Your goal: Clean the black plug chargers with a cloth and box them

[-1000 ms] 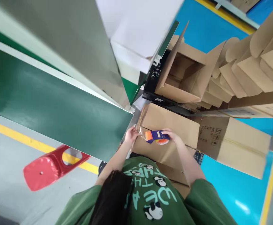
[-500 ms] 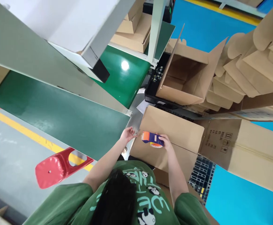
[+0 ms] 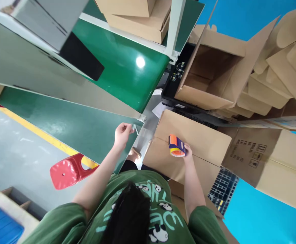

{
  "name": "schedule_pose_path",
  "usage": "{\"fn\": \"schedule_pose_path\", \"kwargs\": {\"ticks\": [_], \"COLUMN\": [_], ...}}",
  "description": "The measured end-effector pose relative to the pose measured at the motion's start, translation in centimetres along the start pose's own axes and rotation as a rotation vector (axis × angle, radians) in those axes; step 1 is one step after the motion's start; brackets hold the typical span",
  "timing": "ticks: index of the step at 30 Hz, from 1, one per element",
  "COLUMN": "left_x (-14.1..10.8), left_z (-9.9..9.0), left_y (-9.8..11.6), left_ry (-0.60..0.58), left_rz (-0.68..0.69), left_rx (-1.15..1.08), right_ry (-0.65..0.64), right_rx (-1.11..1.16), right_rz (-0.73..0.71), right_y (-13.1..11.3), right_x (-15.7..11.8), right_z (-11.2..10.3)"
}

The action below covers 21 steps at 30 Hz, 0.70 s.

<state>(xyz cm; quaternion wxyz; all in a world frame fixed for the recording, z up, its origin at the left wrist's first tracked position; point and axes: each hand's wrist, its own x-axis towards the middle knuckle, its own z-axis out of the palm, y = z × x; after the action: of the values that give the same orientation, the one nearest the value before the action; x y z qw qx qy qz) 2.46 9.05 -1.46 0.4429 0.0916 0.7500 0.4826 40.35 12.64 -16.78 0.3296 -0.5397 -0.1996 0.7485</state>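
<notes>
one red stool, partly behind the arm, then the left hand pinching one thin clear strip, kinda blurry, over the green bench. next there's one tape gun with one roll in it, over the closed box, right hand curled snugly round its end. then one black tray with bits too small to count, plus one flapped box, dark inside.

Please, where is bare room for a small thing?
Bare: the dark green tabletop left of the left hand, along the grey panel; also the closed carton between the tape dispenser and black tray. Crowded: the tray, with small parts and open carton.
</notes>
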Motion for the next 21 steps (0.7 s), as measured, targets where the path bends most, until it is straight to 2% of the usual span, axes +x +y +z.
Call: {"fn": "schedule_pose_path", "kwargs": {"ticks": [4, 8, 11, 15, 21], "left_x": [-1.0, -3.9, -4.9, -2.8, 2.7], "left_z": [1.2, 3.5, 5.5, 7.2, 7.5], "left_y": [-1.7, -5.7, -9.0, -12.0, -13.6], "left_ry": [-0.029, -0.126, -0.174, -0.136, 0.001], "left_rz": [0.007, -0.088, -0.178, -0.234, -0.251], "left_rx": [-0.017, -0.060, -0.113, -0.177, -0.239], "right_ry": [0.019, 0.036, 0.036, 0.039, 0.044], "right_rx": [0.023, 0.025, 0.008, -0.029, -0.074], "right_rz": [-0.003, 0.004, 0.007, 0.005, 0.019], "right_y": [0.4, 1.1, 1.4, 1.5, 2.5], "right_x": [0.5, 0.9, 1.0, 1.0, 1.4], "right_z": [-0.6, -1.2, -1.4, -1.8, -2.8]}}
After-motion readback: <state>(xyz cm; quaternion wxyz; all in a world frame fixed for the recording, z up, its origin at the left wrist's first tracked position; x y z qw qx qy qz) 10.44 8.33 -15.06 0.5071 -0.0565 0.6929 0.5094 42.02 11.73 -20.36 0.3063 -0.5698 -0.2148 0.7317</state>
